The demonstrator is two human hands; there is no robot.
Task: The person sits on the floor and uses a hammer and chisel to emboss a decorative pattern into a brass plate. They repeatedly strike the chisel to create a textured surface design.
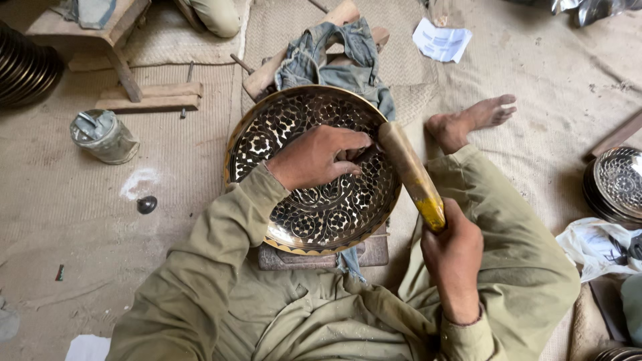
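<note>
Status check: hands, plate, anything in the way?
Left hand pressing a small tool onto the patterned plate. Right hand gripping wooden mallet, its head near the tool. Nothing blocking the plate.

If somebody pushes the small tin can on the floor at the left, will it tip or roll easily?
The tin can stands upright on a woven mat, so it probably slides poorly. It looks thin and dented, likely light, so a push near the top may tip it. On its side, it could roll.

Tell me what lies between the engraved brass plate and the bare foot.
In the head view, the wooden mallet crosses the gap between the engraved brass plate and the bare foot.
</note>
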